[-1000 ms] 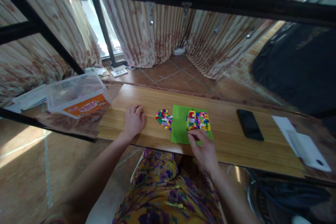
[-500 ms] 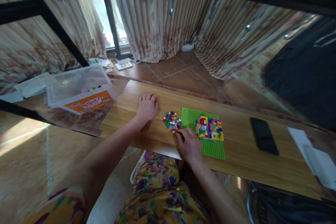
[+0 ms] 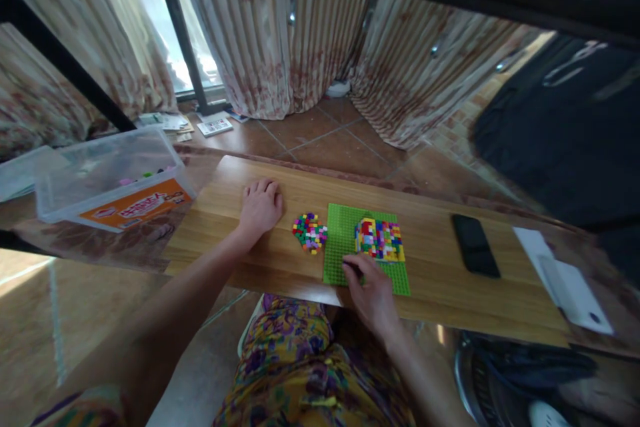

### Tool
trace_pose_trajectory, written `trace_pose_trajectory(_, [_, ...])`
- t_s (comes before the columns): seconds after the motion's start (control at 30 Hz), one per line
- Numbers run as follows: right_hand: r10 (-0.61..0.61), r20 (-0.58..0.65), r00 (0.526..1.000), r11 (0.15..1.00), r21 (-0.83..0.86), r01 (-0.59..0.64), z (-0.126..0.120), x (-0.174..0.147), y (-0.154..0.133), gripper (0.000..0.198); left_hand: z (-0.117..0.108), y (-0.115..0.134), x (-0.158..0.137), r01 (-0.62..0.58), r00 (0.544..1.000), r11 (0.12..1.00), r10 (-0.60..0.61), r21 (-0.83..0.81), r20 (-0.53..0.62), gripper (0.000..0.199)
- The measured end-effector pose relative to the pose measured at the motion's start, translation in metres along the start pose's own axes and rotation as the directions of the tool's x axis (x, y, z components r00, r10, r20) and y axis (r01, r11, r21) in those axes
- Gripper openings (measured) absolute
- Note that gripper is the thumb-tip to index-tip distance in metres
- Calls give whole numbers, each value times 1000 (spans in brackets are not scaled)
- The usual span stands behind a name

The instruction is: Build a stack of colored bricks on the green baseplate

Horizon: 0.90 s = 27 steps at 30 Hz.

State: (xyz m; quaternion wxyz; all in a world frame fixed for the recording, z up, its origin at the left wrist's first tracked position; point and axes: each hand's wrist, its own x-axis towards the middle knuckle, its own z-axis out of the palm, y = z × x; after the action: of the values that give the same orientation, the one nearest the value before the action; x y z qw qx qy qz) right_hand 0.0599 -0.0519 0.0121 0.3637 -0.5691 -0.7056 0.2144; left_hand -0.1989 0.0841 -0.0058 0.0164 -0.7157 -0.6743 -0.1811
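My left hand [image 3: 261,207] lies on the wooden board with its fingers loosely laid down and nothing under them that I can see. Beside it is a flat cluster of small coloured toy bricks [image 3: 309,233]. My right hand [image 3: 371,285] hovers over the near part of a green studded baseplate [image 3: 339,271], thumb and forefinger pinched. Whatever is between those fingertips is too small to make out. On the baseplate, just beyond my right hand, stands a block built of many-coloured bricks [image 3: 385,239].
A black phone [image 3: 475,245] and white papers [image 3: 565,280] lie on the right of the wooden board [image 3: 430,280]. To the left stands a clear plastic box [image 3: 120,180] with an orange label and some bricks inside. Curtains [image 3: 265,47] hang behind.
My right hand has moved from beside the loose bricks to the right, over the baseplate. My left hand stays on the board. The whole view has shifted a little.
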Motion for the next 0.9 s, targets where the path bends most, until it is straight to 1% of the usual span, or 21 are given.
trace_pose_trajectory(0.07, [75,-93,993,997,13,-74,-19,-9,5,20,0,0,0,-3,1000,1000,3,9,-1,37])
trace_pose_trajectory(0.17, [170,-231,958,984,-19,-180,-47,-14,16,23,0,-1,1,-6,1000,1000,6,5,-3,37])
trace_pose_trajectory(0.23, [193,-291,937,974,-58,-219,-60,-13,23,24,1,-1,2,-7,1000,1000,7,-4,-8,37])
trace_pose_trajectory(0.3, [193,-326,926,970,-80,-230,-67,-9,27,25,2,-2,2,-9,1000,1000,9,-9,-13,38])
trace_pose_trajectory(0.37, [179,-338,924,971,-88,-221,-68,-4,30,26,2,-2,2,-11,1000,1000,11,-3,-19,38])
trace_pose_trajectory(0.5, [154,-361,920,971,-120,-209,-57,5,33,28,2,-2,2,-13,999,1000,13,5,-32,37])
trace_pose_trajectory(0.6, [137,-415,900,968,-137,-210,-48,9,36,27,1,-2,3,-14,999,1000,14,13,-30,37])
trace_pose_trajectory(0.67, [137,-450,882,971,-115,-209,-44,9,38,25,0,-2,3,-19,999,1000,19,18,-28,37])
trace_pose_trajectory(0.77, [197,-486,851,974,-1,-226,-39,9,40,24,0,-2,3,-23,999,1000,23,16,-25,35])
trace_pose_trajectory(0.9, [346,-499,794,937,228,-264,-32,9,43,25,0,-1,3,-16,1000,1000,16,7,-19,35])
